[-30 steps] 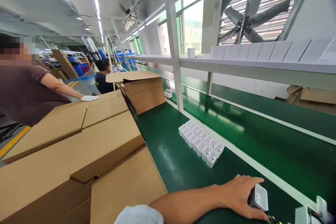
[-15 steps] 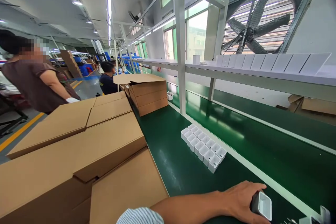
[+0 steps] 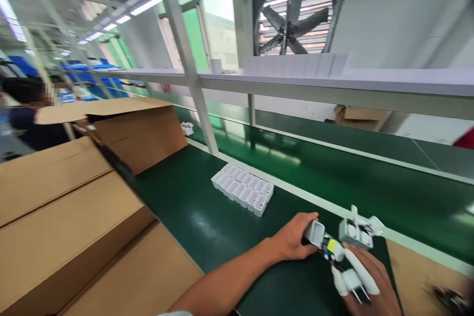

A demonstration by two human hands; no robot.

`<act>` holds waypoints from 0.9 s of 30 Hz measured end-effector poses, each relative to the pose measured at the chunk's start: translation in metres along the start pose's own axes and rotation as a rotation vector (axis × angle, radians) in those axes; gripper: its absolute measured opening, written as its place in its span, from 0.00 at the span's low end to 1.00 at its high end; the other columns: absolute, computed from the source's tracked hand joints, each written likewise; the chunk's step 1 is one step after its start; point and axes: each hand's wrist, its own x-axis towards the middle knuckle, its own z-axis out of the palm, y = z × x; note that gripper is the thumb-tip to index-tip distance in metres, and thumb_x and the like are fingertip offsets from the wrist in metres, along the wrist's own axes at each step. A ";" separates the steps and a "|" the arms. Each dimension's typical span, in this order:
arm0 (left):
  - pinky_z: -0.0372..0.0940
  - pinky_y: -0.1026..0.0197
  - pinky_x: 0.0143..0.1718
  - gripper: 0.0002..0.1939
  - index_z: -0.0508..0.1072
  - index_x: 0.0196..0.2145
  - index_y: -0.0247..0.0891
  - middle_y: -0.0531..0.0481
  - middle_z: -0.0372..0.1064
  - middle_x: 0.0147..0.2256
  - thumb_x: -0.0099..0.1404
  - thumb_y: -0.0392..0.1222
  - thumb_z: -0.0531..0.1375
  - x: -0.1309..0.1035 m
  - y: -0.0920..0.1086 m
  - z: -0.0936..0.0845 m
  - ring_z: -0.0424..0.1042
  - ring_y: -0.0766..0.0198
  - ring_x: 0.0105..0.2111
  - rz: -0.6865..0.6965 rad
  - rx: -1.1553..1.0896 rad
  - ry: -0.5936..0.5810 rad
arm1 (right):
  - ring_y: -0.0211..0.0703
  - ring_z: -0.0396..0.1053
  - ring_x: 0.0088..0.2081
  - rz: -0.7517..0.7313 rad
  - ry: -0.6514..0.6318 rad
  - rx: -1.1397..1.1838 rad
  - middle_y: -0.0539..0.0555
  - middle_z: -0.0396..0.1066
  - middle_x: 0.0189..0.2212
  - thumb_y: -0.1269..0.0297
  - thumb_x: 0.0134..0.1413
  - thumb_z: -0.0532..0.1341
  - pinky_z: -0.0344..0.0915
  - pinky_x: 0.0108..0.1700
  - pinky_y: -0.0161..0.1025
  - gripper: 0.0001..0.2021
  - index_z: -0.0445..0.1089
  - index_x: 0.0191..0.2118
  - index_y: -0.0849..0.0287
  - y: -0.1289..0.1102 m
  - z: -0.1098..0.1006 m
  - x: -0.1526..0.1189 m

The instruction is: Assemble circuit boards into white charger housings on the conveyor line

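Observation:
My left hand (image 3: 294, 238) grips a small white plastic adapter housing (image 3: 316, 233), its open end facing right. White covers sit on the fingers of my right hand (image 3: 375, 281), which pinches a circuit board (image 3: 331, 247) carrying a yellow-wrapped transformer. A white plug piece (image 3: 353, 280) with metal prongs hangs by that hand, below the board. The board's end is right at the housing's mouth; whether it is inside I cannot tell. Two rows of white housings (image 3: 242, 187) stand on the green bench (image 3: 177, 197) to the left.
Behind my right hand is a white container (image 3: 355, 233) with small parts. Brown cartons (image 3: 74, 222) line the left side, with an open carton (image 3: 140, 133) farther back. A metal post (image 3: 185, 54) and white shelf (image 3: 296, 84) rise behind the bench. A person (image 3: 29, 113) sits far left.
The view has swung right. My right hand has come into view with the circuit board and plug piece, and the housing in my left hand is now up against the board.

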 end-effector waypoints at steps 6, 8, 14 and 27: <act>0.66 0.39 0.63 0.40 0.51 0.71 0.42 0.35 0.64 0.60 0.68 0.43 0.66 -0.004 0.008 -0.004 0.68 0.47 0.59 -0.052 -0.126 -0.011 | 0.61 0.68 0.57 -0.011 0.076 -0.059 0.66 0.70 0.55 0.78 0.64 0.62 0.73 0.55 0.58 0.32 0.57 0.71 0.63 -0.028 -0.005 0.025; 0.66 0.38 0.63 0.39 0.51 0.70 0.43 0.36 0.64 0.60 0.68 0.42 0.65 -0.004 0.010 -0.005 0.68 0.47 0.59 -0.062 -0.135 -0.020 | 0.61 0.68 0.58 0.003 0.051 -0.037 0.67 0.70 0.55 0.79 0.64 0.61 0.73 0.55 0.58 0.32 0.56 0.71 0.63 -0.032 -0.006 0.028; 0.66 0.39 0.63 0.37 0.51 0.70 0.44 0.38 0.64 0.61 0.69 0.39 0.63 -0.002 0.020 -0.009 0.68 0.48 0.59 -0.067 -0.091 -0.058 | 0.62 0.67 0.58 0.037 -0.003 -0.049 0.68 0.69 0.55 0.78 0.65 0.58 0.74 0.55 0.60 0.30 0.56 0.71 0.65 -0.036 -0.003 0.024; 0.66 0.44 0.64 0.32 0.57 0.66 0.38 0.35 0.67 0.60 0.70 0.45 0.62 0.005 0.023 -0.005 0.68 0.49 0.60 0.051 0.013 -0.086 | 0.61 0.72 0.53 0.037 -0.028 -0.123 0.64 0.72 0.53 0.70 0.67 0.57 0.78 0.49 0.58 0.31 0.53 0.74 0.57 -0.026 0.002 0.009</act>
